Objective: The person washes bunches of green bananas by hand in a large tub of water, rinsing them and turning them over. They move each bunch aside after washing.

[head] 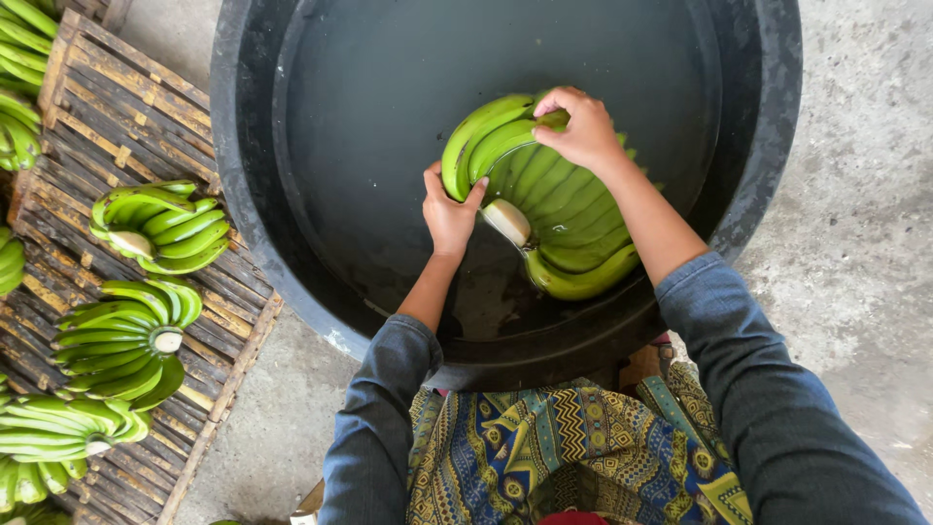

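While both hands work inside it, a large round black tub (243, 146) fills the middle of the view, holding dark water.

Item 1: a hand of green bananas (559, 199), lying in the right half of the tub, partly in the water, fingers fanned and curving toward the near right, pale cut crown (507, 222) facing left.

Item 2: left hand (449, 212), fingers together, pressed against the near left end of the bunch just beside the crown; whether it clasps a fruit cannot be told.

Item 3: right hand (583, 126), fingers closed on the tip of one banana at the far edge of the bunch.

Item 4: grey-blue long sleeves (768, 389) on both arms, pushed up from the wrists; a patterned cloth in blue, yellow and green (573, 457) across the lap, near the tub's near rim.

Item 5: a slatted wooden pallet (117, 107) on the left, beside the tub, resting on the concrete floor (855, 224).

Item 6: further green banana bunches on the pallet, one nearest the tub (160, 226), another nearer (126, 340), and more along the left edge, partly cut off.
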